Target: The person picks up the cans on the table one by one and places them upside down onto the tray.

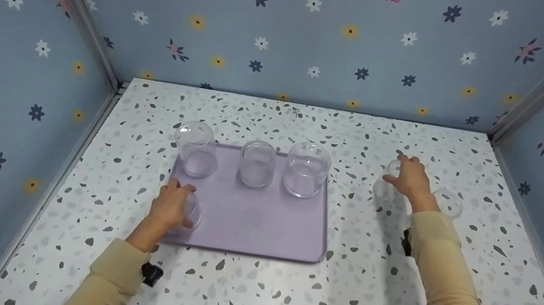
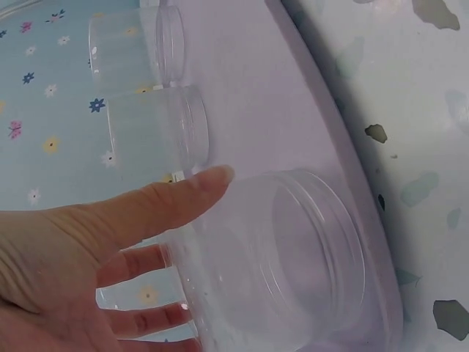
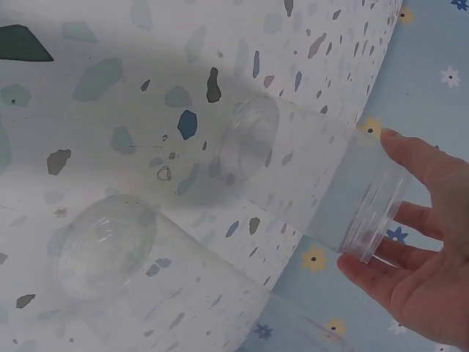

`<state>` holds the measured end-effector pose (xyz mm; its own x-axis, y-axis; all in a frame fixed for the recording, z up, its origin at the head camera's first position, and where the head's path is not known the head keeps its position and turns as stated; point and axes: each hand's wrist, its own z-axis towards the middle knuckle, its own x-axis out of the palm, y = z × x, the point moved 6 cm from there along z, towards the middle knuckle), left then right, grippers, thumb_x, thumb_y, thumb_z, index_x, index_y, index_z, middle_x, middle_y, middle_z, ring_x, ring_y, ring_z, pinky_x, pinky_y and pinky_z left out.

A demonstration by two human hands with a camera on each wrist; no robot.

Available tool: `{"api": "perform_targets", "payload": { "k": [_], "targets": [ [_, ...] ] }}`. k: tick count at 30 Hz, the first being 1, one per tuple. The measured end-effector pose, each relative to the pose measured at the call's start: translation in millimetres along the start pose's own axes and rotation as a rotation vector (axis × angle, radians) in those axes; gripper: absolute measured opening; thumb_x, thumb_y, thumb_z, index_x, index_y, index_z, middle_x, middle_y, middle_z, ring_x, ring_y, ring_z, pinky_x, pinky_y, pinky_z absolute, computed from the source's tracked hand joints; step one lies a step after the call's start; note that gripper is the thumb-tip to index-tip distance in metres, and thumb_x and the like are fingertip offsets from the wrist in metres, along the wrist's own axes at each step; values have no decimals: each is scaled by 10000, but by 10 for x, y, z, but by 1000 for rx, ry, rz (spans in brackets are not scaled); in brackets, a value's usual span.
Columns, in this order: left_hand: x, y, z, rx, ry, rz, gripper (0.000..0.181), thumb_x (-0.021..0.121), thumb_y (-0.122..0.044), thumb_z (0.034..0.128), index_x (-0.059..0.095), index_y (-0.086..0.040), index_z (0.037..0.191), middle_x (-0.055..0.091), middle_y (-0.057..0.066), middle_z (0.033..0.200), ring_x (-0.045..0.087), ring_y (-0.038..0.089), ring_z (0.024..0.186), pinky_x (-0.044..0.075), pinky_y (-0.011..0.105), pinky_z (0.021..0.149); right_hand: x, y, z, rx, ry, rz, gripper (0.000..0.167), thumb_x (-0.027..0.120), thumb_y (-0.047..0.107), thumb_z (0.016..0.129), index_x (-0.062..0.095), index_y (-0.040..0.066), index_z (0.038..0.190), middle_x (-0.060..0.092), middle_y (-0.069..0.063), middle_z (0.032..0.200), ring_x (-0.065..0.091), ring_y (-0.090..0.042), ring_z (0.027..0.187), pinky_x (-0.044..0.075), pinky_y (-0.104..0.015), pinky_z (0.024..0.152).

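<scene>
My left hand (image 1: 170, 206) holds a clear plastic jar (image 2: 300, 257) at the front left corner of a lilac tray (image 1: 249, 225). Its thumb lies along one side of the jar, and the other fingers reach behind it. The jar's wider ringed end is down on the tray. To the right of the tray, my right hand (image 1: 411, 179) grips another clear jar (image 3: 300, 169) by its ridged rim, from above. That jar's round base is on the speckled table; thumb and fingers are on opposite sides of the rim.
Along the tray's back edge stand a left jar (image 1: 200, 160), a middle jar (image 1: 257, 165) and a right jar (image 1: 307, 172), all clear. One more clear jar (image 1: 448, 203) is beside my right hand. Flowered panels (image 1: 302, 32) enclose the table's back and sides.
</scene>
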<state>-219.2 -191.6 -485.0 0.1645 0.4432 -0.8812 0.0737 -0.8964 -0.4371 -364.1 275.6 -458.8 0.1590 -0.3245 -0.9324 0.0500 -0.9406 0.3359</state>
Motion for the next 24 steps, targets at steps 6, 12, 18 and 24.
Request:
{"api": "perform_targets", "payload": {
  "k": [6,12,18,24],
  "targets": [
    [5,7,-7,-3,-8,17,785,819,-52,506,495,-15,1220,375,260,1150,409,430,1003,399,581,738,-35,48,-39,-30,-39,-9,657,640,193,814,317,-114,1298,312,-365,1233,335,-479,1115,308,-540,916],
    [3,-4,-16,-3,13,54,815,825,-87,520,469,-18,1250,346,284,1231,369,457,1069,355,604,772,-95,109,-110,-46,-114,10,651,647,212,808,338,-81,1300,344,-345,1211,372,-466,1087,344,-543,874],
    [-12,-20,-4,-4,6,71,894,839,-128,514,412,-7,1290,345,298,1231,363,467,1081,345,609,787,-137,187,-203,-80,-199,62,641,658,217,800,357,-76,1285,374,-331,1178,415,-455,1039,371,-541,839],
    [-32,-71,-27,7,-27,56,909,843,-153,521,393,7,1296,353,313,1214,362,465,1085,339,616,789,-155,223,-290,-77,-238,103,644,665,223,793,365,-56,1290,387,-311,1181,432,-440,1032,378,-529,840]
  ]
}}
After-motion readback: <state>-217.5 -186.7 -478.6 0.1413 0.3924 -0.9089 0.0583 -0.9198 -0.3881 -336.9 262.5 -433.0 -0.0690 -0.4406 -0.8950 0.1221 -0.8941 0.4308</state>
